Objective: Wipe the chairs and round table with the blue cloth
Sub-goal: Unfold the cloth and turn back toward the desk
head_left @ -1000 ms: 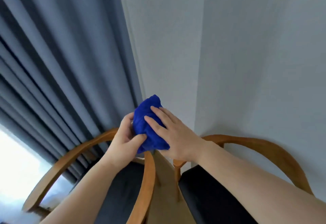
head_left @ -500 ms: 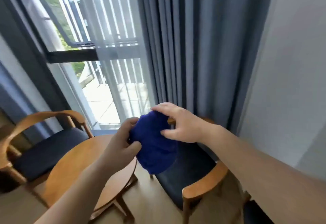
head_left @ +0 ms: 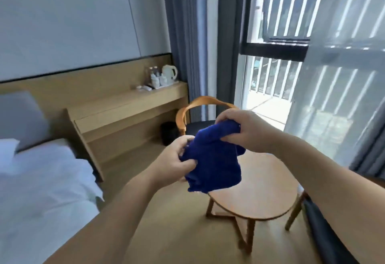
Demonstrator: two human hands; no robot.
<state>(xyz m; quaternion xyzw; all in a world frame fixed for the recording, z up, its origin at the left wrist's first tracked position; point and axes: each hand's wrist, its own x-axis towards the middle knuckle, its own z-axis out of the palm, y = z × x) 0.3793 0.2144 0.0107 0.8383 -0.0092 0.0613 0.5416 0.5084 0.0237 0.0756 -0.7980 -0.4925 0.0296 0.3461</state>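
Observation:
Both hands hold the blue cloth [head_left: 214, 159] in the air above the near left edge of the round wooden table [head_left: 262, 188]. My left hand [head_left: 177, 159] grips its lower left part. My right hand [head_left: 243, 130] pinches its top edge, so the cloth hangs loosely bunched between them. A wooden chair [head_left: 200, 105] with a curved back and dark seat stands behind the table, partly hidden by the cloth and my right hand. A second chair [head_left: 314, 213] shows only its dark seat edge and a leg at the lower right.
A bed with white bedding [head_left: 41, 180] fills the left side. A wooden desk shelf [head_left: 129, 105] along the back wall carries a kettle [head_left: 169, 73] and cups. A dark bin [head_left: 168, 132] stands beside the far chair. Window and curtains [head_left: 312, 55] close the right.
The view has swung left from the wall corner and curtain to the bed, desk and table. Both hands kept hold of the cloth, which now hangs more unfolded between them.

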